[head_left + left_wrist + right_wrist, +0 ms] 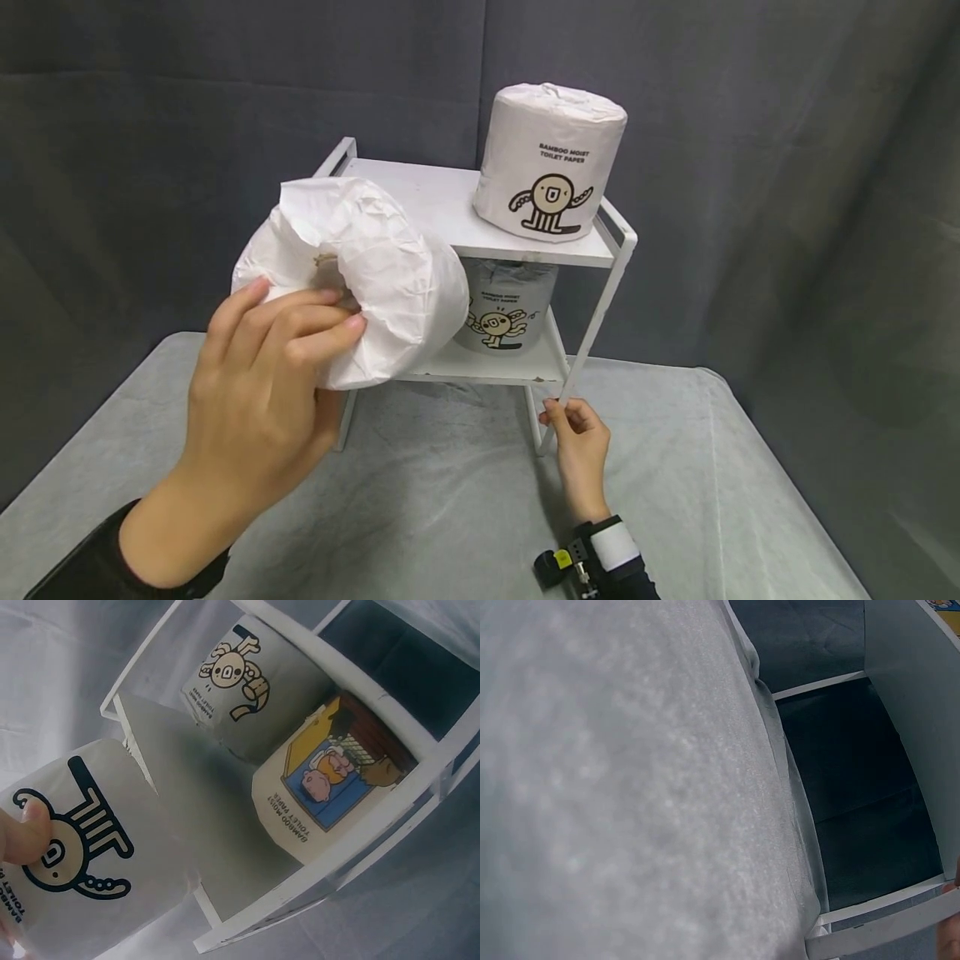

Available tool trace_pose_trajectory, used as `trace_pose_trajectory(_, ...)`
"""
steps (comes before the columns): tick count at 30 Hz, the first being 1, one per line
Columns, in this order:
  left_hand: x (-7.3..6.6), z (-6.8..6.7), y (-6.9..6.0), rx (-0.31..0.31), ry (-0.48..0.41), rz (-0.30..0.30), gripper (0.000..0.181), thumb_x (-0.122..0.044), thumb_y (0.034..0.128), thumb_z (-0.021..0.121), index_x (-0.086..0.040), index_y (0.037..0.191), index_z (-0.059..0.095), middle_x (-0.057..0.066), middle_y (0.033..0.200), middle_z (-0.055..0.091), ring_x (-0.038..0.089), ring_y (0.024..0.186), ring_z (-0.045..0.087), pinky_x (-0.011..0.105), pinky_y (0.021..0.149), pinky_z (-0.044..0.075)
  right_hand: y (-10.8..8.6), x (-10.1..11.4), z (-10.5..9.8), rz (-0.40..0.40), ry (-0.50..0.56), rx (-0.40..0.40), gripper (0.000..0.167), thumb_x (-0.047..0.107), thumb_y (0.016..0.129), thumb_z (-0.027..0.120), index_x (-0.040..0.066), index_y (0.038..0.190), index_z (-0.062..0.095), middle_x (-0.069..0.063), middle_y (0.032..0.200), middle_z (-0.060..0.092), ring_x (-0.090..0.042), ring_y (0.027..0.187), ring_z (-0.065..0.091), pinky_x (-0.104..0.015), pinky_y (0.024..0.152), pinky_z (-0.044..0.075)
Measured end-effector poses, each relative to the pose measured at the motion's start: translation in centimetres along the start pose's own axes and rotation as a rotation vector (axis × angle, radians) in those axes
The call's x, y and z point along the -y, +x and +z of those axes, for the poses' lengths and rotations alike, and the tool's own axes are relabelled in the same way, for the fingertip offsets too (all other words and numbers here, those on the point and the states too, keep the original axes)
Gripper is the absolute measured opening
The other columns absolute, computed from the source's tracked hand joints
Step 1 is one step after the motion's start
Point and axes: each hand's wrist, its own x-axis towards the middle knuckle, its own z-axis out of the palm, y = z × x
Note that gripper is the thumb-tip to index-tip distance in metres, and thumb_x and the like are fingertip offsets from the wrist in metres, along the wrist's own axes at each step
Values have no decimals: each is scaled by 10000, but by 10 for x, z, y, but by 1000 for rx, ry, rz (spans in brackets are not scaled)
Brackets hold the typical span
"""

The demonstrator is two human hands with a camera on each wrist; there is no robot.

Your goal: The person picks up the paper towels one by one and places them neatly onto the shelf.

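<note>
My left hand [258, 392] grips a white paper-wrapped toilet paper roll [405, 292], fingers at its end hole. In the left wrist view, the thumb lies across this roll's printed character [67, 855]. The roll is held in front of a white two-tier rack [412, 187], hiding part of its lower shelf. At the rack's front right leg, my right hand [583, 454] pinches the bar. Another toilet paper roll [558, 158] stands on the top shelf. On the lower shelf are a character-printed roll [259, 690] and one with a coloured picture [334, 776].
The rack stands on a table with a pale grey cloth [450, 500]. Dark grey curtains [187, 108] hang behind and at the sides. A black wrist device [551, 571] sits by the right sleeve. Raised side bars [618, 225] edge the top shelf.
</note>
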Motion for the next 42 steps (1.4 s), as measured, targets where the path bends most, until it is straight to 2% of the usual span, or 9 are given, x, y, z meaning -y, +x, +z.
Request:
trace_pose_trajectory(9, 4, 4, 8, 23, -13, 2, 391, 170, 753, 461, -26, 1068, 583, 153, 1008, 657, 363, 987, 610, 483, 1037, 391, 0, 0, -1, 7, 1, 1, 180, 70, 931, 698, -99, 895, 649, -202, 783, 693, -205, 710, 672, -219, 680, 491)
trace_pose_trajectory(15, 9, 6, 14, 58, 13, -2, 403, 179, 765, 471, -39, 1088, 574, 137, 1043, 660, 359, 1019, 609, 478, 1060, 373, 0, 1, 0, 3, -10, 3, 188, 82, 933, 698, -94, 890, 648, -218, 789, 689, -146, 696, 656, -207, 662, 474)
trace_pose_trajectory(20, 13, 9, 19, 42, 10, -9, 393, 172, 770, 463, -38, 1079, 587, 124, 1041, 670, 345, 1031, 618, 471, 1074, 367, 0, 1, 1, -6, -1, 4, 189, 67, 928, 699, -108, 882, 644, -240, 789, 683, -134, 685, 653, -213, 654, 480)
trace_pose_trajectory(24, 15, 11, 24, 25, 1, -24, 355, 149, 801, 461, -35, 1070, 602, 138, 1058, 675, 348, 1035, 620, 475, 1080, 363, 0, 1, 1, 1, 5, 1, 186, 65, 926, 702, -106, 882, 646, -200, 771, 689, -175, 697, 659, -216, 658, 481)
trace_pose_trajectory(27, 17, 12, 29, 28, 4, -33, 344, 139, 818, 452, -31, 1073, 608, 141, 1062, 678, 346, 1040, 621, 472, 1086, 358, 1, 1, 0, 3, 1, -3, 185, 71, 928, 701, -100, 882, 648, -178, 764, 691, -155, 693, 653, -206, 658, 469)
trace_pose_trajectory(32, 21, 11, 37, 78, -11, -28, 284, 128, 854, 489, 0, 1082, 601, 166, 1080, 681, 332, 1059, 629, 483, 1092, 370, 1, 1, 0, 3, 1, -3, 192, 70, 927, 702, -107, 882, 644, -196, 771, 690, -113, 680, 643, -204, 657, 467)
trace_pose_trajectory(35, 24, 12, 40, 113, -20, -18, 262, 120, 859, 540, 13, 1091, 595, 173, 1094, 679, 324, 1076, 629, 490, 1096, 370, 1, 1, 0, 6, -4, -3, 194, 75, 927, 704, -104, 882, 645, -196, 772, 690, -132, 686, 648, -205, 657, 464)
trace_pose_trajectory(42, 29, 12, 46, 187, -3, -1, 407, 92, 776, 714, 26, 1150, 566, 205, 1140, 646, 350, 1120, 598, 499, 1119, 336, 1, 0, -1, 6, 7, 2, 191, 76, 928, 703, -100, 880, 644, -145, 754, 694, -150, 695, 654, -208, 660, 467)
